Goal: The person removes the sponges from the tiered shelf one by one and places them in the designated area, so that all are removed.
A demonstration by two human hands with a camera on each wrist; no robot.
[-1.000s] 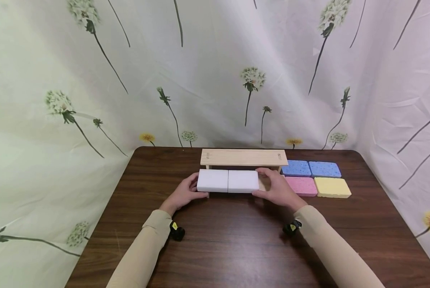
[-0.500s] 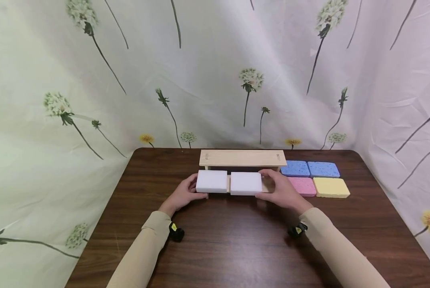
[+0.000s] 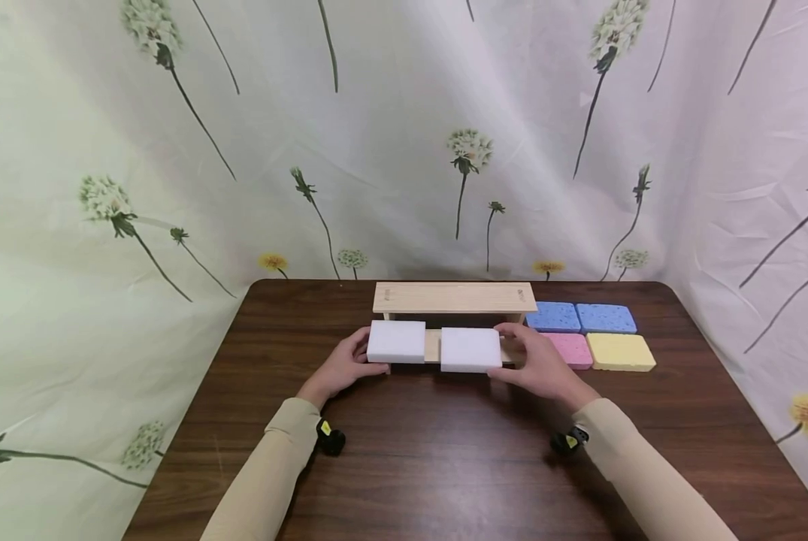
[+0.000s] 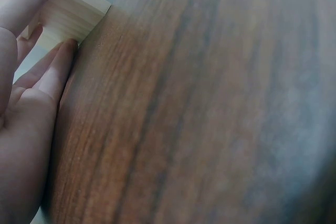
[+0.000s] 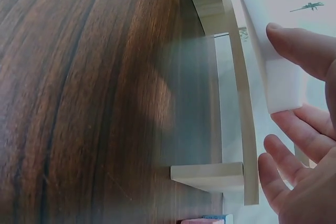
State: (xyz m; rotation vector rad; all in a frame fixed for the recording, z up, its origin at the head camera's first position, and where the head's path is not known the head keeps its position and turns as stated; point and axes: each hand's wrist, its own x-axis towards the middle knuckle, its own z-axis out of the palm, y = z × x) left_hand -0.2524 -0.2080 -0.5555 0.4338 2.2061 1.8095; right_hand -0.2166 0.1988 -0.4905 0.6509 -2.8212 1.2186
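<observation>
In the head view, a low wooden stand carries a white foam block on its left part. My left hand grips the left end of this stand; the left wrist view has its fingers against the pale wooden leg. With thumb in front and fingers behind, my right hand pinches the right end of a second white foam block. In the right wrist view that block is slightly raised and tilted off the board. A gap showing bare wood parts the two blocks.
Behind stands another wooden stand, near the curtain. To the right lie two blue sponges, a pink sponge partly behind my right hand, and a yellow sponge. The dark wooden table extends toward me.
My right hand has moved right and slightly nearer with its white foam block, parting it from the left block. My left hand has stayed almost in place.
</observation>
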